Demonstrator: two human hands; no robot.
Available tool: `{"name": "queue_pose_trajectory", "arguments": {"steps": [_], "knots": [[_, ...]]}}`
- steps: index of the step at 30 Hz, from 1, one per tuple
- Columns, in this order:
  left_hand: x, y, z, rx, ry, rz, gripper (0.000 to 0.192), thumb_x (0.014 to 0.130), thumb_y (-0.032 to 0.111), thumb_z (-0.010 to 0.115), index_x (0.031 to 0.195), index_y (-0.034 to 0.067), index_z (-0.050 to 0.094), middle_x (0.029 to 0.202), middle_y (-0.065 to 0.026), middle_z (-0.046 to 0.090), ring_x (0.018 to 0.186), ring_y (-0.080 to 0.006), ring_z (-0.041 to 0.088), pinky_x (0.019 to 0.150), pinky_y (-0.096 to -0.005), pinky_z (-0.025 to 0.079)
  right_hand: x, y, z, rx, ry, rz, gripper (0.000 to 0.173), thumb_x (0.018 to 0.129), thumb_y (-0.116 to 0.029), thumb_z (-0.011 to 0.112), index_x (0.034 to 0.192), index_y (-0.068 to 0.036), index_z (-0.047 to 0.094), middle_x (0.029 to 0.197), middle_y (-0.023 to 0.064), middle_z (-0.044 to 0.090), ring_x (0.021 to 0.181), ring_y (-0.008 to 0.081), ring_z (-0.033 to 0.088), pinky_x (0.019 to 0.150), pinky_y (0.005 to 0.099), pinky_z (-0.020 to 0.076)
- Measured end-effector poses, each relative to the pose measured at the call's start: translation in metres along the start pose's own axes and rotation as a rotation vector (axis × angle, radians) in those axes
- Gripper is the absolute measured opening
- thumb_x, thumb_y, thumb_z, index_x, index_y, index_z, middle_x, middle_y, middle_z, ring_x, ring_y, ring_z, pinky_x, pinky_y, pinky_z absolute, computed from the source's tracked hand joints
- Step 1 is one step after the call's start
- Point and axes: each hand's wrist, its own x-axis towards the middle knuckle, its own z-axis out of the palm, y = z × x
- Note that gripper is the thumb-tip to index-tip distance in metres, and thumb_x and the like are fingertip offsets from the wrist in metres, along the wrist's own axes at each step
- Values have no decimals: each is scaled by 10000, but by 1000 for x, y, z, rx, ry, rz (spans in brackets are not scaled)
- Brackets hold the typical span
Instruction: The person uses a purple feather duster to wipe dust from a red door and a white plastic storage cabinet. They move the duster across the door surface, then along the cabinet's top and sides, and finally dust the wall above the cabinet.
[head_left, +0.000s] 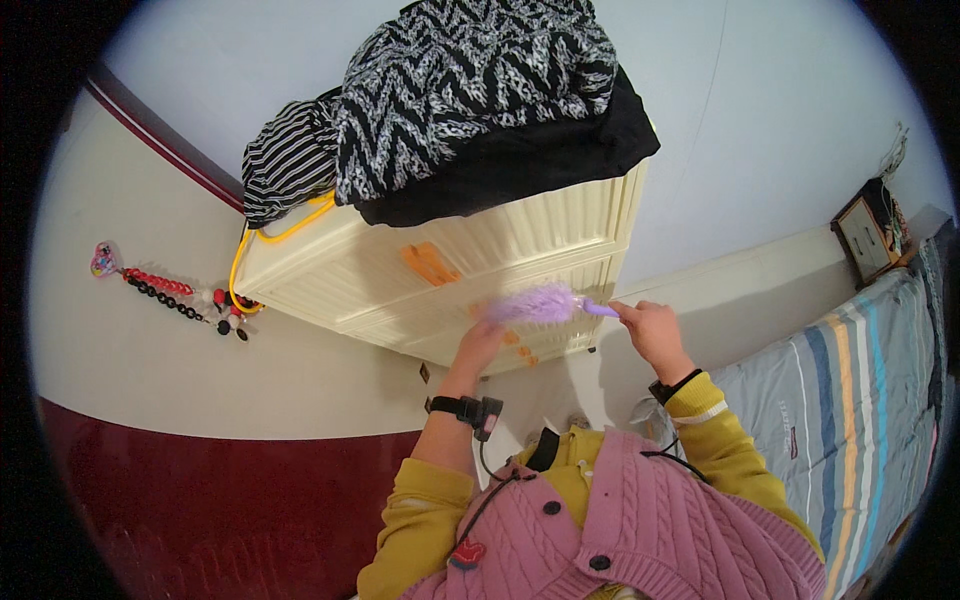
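Note:
A fluffy purple duster (536, 304) is held level before me, in front of a cream plastic drawer cabinet (352, 277) with orange handles. Its handle is gripped in my right hand (651, 330). At the fluffy end is my left hand (480, 343), blurred, its fingers partly hidden by the fibres; whether they close on them is unclear. On the cabinet top lie a black and white zigzag knit cloth (465, 90), a black cloth (525, 161) and a black and white striped cloth (289, 157).
A yellow hanger or loop (238, 270) hangs over the cabinet's left corner, near red and black chains (161, 289) on the wall. To the right is a bed with a striped cover (832, 420); a small drawer unit (866, 236) stands beyond it. A dark red panel (240, 510) fills the lower left.

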Motion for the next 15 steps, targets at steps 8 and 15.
{"name": "queue_pose_trajectory", "arguments": {"steps": [8,15], "knots": [[18,-8,10,107,10,-86,460,966,377,616,1293,53,602,1206,-46,636,1069,-175,611,897,-357,539,-4,69,-42,115,162,13,296,819,-93,709,1087,-211,745,723,89,621,709,314,609,638,439,465],[27,1,29,69,94,88,521,956,331,620,1398,66,544,1292,-62,621,1125,-190,610,893,-348,536,-9,79,-54,-248,-5,50,283,823,-117,712,1089,-208,742,729,85,625,711,318,612,632,451,442]]}}
